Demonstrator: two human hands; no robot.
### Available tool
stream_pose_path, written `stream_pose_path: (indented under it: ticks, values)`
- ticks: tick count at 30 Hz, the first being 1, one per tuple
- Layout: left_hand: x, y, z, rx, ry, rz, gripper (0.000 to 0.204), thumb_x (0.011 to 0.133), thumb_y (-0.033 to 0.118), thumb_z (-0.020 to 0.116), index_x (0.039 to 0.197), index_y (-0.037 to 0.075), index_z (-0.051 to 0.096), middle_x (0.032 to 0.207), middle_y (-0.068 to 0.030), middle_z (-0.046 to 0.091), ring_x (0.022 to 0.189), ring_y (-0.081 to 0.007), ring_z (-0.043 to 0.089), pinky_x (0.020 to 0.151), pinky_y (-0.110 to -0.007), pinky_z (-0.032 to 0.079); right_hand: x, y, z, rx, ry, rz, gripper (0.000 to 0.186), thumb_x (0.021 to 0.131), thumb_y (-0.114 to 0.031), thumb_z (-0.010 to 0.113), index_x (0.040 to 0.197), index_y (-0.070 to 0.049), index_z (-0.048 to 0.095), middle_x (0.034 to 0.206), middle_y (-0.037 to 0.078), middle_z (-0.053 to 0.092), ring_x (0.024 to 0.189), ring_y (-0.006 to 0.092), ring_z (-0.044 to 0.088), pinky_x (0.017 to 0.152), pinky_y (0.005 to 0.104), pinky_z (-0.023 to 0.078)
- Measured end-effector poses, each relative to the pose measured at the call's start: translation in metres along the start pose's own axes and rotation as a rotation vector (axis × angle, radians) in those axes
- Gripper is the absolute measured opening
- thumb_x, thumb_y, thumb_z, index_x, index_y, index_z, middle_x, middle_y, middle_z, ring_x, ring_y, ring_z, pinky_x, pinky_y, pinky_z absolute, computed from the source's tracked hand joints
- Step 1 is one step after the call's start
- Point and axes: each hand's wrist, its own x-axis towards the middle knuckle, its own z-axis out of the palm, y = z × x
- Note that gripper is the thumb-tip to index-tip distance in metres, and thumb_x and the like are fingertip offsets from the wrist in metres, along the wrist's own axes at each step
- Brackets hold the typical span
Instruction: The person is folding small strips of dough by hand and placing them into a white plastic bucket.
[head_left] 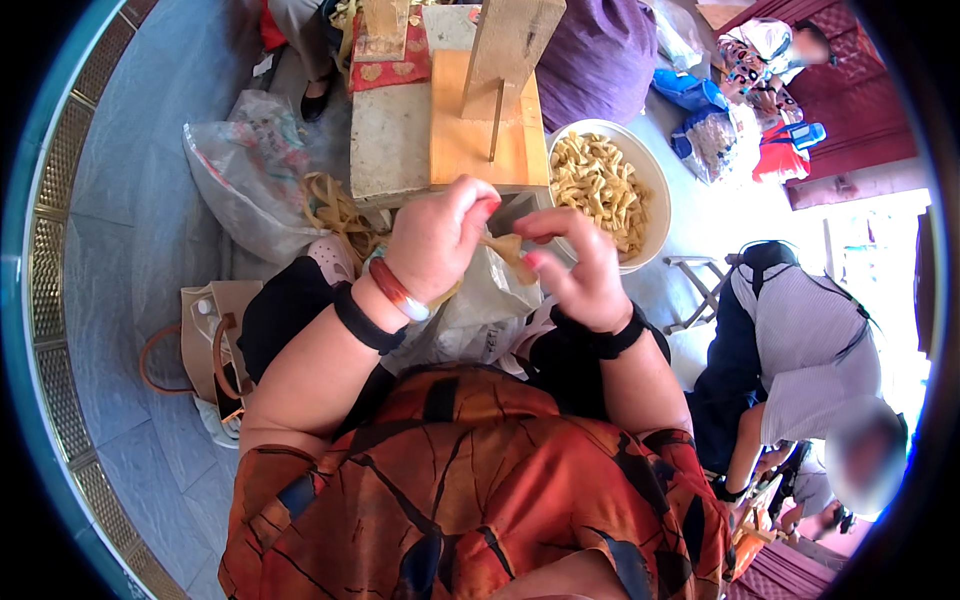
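Note:
A tan, flat, pliable strip (507,252) runs between my two hands, above my lap. My left hand (436,236) is closed, thumb and forefinger pressed together; it grips the strip's left end, though the fingertips are partly hidden. On the other side, my right hand (585,268) curls around the strip, which lies against its thumb and bent fingers. To the right of the hands, a white round basin (657,215) holds many knotted tan pieces (603,190). More loose tan strips (338,212) hang by a clear plastic bag (255,165) at left.
A low table (388,140) with a wooden board stand (500,150) is just beyond my hands. Pale plastic (480,305) covers my lap. A beige handbag (215,335) sits at left. Close on the right, a person (805,335) bends over by a folding stool (705,285).

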Motion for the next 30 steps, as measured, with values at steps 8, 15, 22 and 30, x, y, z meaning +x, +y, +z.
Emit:
stream_pose_path:
  ticks: [8, 15, 22, 30]
  values:
    - [0.01, -0.006, -0.002, -0.369, -0.123, -0.184, 0.015, 0.097, 0.016, 0.056, 0.099, 0.002, 0.057, 0.082, -0.0035, 0.062, 0.072, -0.0104, 0.058, 0.066, -0.023, 0.046, 0.01, -0.002, 0.005, -0.115, -0.129, -0.058, 0.018, 0.076, 0.001, 0.068, 0.085, -0.004, 0.053, 0.074, 0.011, 0.059, 0.062, 0.0295, 0.06, 0.056, 0.0361, 0.047]
    - [0.027, -0.024, -0.031, -0.547, -0.388, -0.542, 0.019, 0.097, 0.022, 0.054, 0.09, 0.006, 0.059, 0.063, 0.0052, 0.049, 0.053, -0.002, 0.043, 0.049, -0.018, 0.035, 0.021, 0.019, -0.002, -0.174, -0.026, 0.128, 0.018, 0.081, 0.001, 0.063, 0.098, -0.001, 0.056, 0.08, 0.015, 0.061, 0.068, 0.0282, 0.061, 0.061, 0.0338, 0.049]
    - [0.06, -0.046, -0.009, -0.317, 0.032, -0.251, 0.02, 0.095, 0.021, 0.058, 0.088, 0.003, 0.058, 0.063, 0.0036, 0.049, 0.056, -0.006, 0.045, 0.051, -0.023, 0.039, 0.061, 0.039, 0.004, -0.247, 0.099, 0.083, 0.011, 0.082, 0.001, 0.059, 0.092, -0.002, 0.055, 0.082, 0.015, 0.06, 0.072, 0.0319, 0.06, 0.064, 0.0376, 0.049]
    - [0.056, -0.042, -0.016, 0.183, 0.131, -0.095, 0.015, 0.093, 0.015, 0.057, 0.086, 0.002, 0.056, 0.064, -0.0103, 0.054, 0.059, -0.0138, 0.05, 0.056, -0.031, 0.043, 0.043, 0.102, -0.043, -0.738, 0.068, 0.395, 0.019, 0.088, -0.016, 0.055, 0.103, -0.006, 0.059, 0.097, 0.017, 0.064, 0.088, 0.038, 0.062, 0.077, 0.0467, 0.049]
